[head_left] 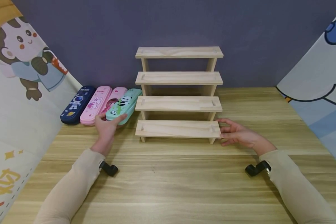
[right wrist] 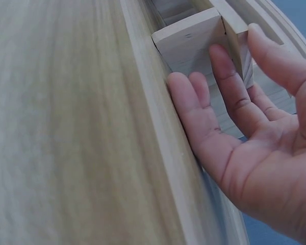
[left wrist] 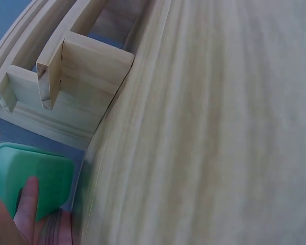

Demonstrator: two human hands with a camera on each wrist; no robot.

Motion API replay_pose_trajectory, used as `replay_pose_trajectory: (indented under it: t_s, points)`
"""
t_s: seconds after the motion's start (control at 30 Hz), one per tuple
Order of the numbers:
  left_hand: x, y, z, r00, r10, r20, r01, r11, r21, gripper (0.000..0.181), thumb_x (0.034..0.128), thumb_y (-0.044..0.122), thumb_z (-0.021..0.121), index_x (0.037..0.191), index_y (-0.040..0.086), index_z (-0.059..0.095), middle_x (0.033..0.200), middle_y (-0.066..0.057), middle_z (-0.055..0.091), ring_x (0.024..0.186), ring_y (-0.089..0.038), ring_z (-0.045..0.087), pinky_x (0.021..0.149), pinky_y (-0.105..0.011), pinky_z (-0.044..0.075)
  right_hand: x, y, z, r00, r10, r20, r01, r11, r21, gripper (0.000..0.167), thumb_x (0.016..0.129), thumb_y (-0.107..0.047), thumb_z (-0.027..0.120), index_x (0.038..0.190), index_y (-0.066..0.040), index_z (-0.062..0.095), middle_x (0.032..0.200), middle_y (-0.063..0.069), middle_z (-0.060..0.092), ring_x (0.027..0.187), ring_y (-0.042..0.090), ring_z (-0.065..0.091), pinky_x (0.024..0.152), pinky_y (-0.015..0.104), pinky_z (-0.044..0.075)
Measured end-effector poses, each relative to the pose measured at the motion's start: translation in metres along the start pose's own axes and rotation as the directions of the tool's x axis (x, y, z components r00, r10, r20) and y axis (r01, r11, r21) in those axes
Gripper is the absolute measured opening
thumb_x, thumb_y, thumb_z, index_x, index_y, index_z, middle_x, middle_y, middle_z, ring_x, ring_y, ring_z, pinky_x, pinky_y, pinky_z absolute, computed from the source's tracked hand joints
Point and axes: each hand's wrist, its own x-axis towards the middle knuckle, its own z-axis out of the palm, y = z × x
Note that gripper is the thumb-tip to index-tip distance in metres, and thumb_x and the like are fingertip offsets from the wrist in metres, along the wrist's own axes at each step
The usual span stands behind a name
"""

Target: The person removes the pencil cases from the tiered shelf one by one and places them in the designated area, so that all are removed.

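Observation:
A mint-green pencil case with a panda print [head_left: 123, 104] leans slightly to the right on the table. My left hand [head_left: 106, 126] grips its near end, thumb on the right side and fingers on the left. In the left wrist view, the green case [left wrist: 41, 176] shows a finger against its end. A light wooden stepped display rack [head_left: 177, 128] stands to the right of the case. My right hand [head_left: 239, 133] is at the right end of its lowest step, thumb and fingertips touching the board, fingers loosely extended. In the right wrist view, this hand [right wrist: 255, 148] lies beside the rack's end.
Left of the green case lie a dark blue astronaut pencil case [head_left: 77, 105], a pink rabbit one [head_left: 96, 105] and another pink one [head_left: 116, 94]. A dark wall [head_left: 246, 43] rises behind the wood-grain table [head_left: 168, 180]. Cartoon-printed panels flank both sides.

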Motion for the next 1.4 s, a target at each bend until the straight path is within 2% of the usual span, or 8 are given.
replay_pose_trajectory:
  t_s: [0.1, 0.2, 0.33, 0.43, 0.7, 0.9, 1.13, 1.4]
  points:
    - [0.001, -0.004, 0.000, 1.000, 0.006, 0.006, -0.006, 1.000, -0.021, 0.085, 0.0654, 0.000, 0.092, 0.132, 0.001, 0.038, 0.120, -0.006, 0.043, 0.103, -0.013, 0.050, 0.073, -0.020, 0.059, 0.000, 0.001, -0.001, 1.000, 0.004, -0.004, -0.004, 1.000, 0.001, 0.059, 0.100, 0.007, 0.050, 0.149, -0.021, 0.033, 0.116, 0.006, 0.064, 0.105, 0.023, 0.065, 0.084, 0.043, 0.061]
    - [0.007, -0.013, 0.000, 0.999, 0.011, 0.042, -0.007, 0.996, -0.089, 0.085, 0.0619, 0.000, 0.094, 0.127, 0.003, 0.040, 0.117, -0.007, 0.045, 0.095, -0.013, 0.058, 0.071, -0.025, 0.061, 0.000, 0.001, -0.001, 1.000, 0.014, -0.018, -0.014, 1.000, -0.011, 0.059, 0.100, 0.007, 0.050, 0.149, -0.021, 0.032, 0.118, 0.006, 0.064, 0.106, 0.024, 0.065, 0.084, 0.043, 0.060]
    - [0.016, -0.028, -0.001, 0.993, 0.010, 0.119, 0.020, 0.969, -0.247, 0.084, 0.0561, -0.003, 0.096, 0.120, 0.006, 0.042, 0.112, -0.011, 0.051, 0.080, -0.018, 0.067, 0.068, -0.034, 0.063, 0.000, 0.001, 0.000, 0.999, 0.026, -0.040, -0.027, 0.999, -0.032, 0.061, 0.100, 0.005, 0.052, 0.151, -0.018, 0.028, 0.119, 0.007, 0.063, 0.106, 0.025, 0.065, 0.084, 0.043, 0.060]
    - [0.015, -0.031, -0.001, 0.988, -0.012, 0.152, 0.055, 0.957, -0.286, 0.080, 0.0582, -0.007, 0.094, 0.121, 0.006, 0.044, 0.110, -0.012, 0.054, 0.079, -0.018, 0.068, 0.070, -0.034, 0.062, 0.001, 0.000, 0.000, 0.999, 0.029, -0.045, -0.031, 0.999, -0.037, 0.062, 0.100, 0.005, 0.053, 0.152, -0.016, 0.027, 0.119, 0.007, 0.063, 0.107, 0.024, 0.065, 0.084, 0.044, 0.060]
    - [-0.008, -0.016, 0.001, 0.981, -0.100, 0.168, 0.136, 0.967, -0.218, 0.068, 0.0758, -0.020, 0.074, 0.132, 0.002, 0.042, 0.110, -0.009, 0.051, 0.079, -0.014, 0.065, 0.074, -0.031, 0.062, 0.001, 0.000, 0.000, 0.999, 0.025, -0.034, -0.026, 0.999, -0.033, 0.061, 0.100, 0.006, 0.052, 0.151, -0.019, 0.029, 0.118, 0.007, 0.063, 0.107, 0.024, 0.065, 0.084, 0.044, 0.060]
    - [-0.014, -0.010, -0.001, 0.967, -0.152, 0.205, 0.176, 0.979, -0.107, 0.072, 0.0828, -0.012, 0.073, 0.141, -0.001, 0.031, 0.114, -0.010, 0.049, 0.067, -0.012, 0.068, 0.073, -0.035, 0.062, 0.001, 0.001, -0.001, 0.999, 0.019, -0.035, -0.020, 0.999, -0.035, 0.061, 0.100, 0.005, 0.052, 0.151, -0.018, 0.029, 0.118, 0.007, 0.063, 0.106, 0.024, 0.065, 0.084, 0.044, 0.060]
    - [-0.016, -0.014, -0.004, 0.956, -0.175, 0.235, 0.201, 0.975, -0.094, 0.074, 0.0857, -0.006, 0.073, 0.141, 0.001, 0.026, 0.116, -0.011, 0.047, 0.065, -0.014, 0.070, 0.071, -0.034, 0.062, 0.001, 0.002, -0.002, 1.000, 0.014, -0.027, -0.015, 1.000, -0.023, 0.060, 0.099, 0.006, 0.052, 0.149, -0.020, 0.033, 0.119, 0.006, 0.064, 0.106, 0.025, 0.065, 0.084, 0.044, 0.060]
    - [-0.016, -0.016, -0.006, 0.951, -0.147, 0.272, 0.171, 0.983, -0.066, 0.073, 0.0881, -0.004, 0.072, 0.142, 0.002, 0.022, 0.115, -0.012, 0.047, 0.065, -0.017, 0.071, 0.066, -0.033, 0.063, 0.001, 0.001, -0.002, 0.999, 0.021, -0.043, -0.023, 0.999, -0.044, 0.060, 0.100, 0.006, 0.052, 0.150, -0.020, 0.031, 0.120, 0.006, 0.063, 0.105, 0.025, 0.065, 0.083, 0.043, 0.061]
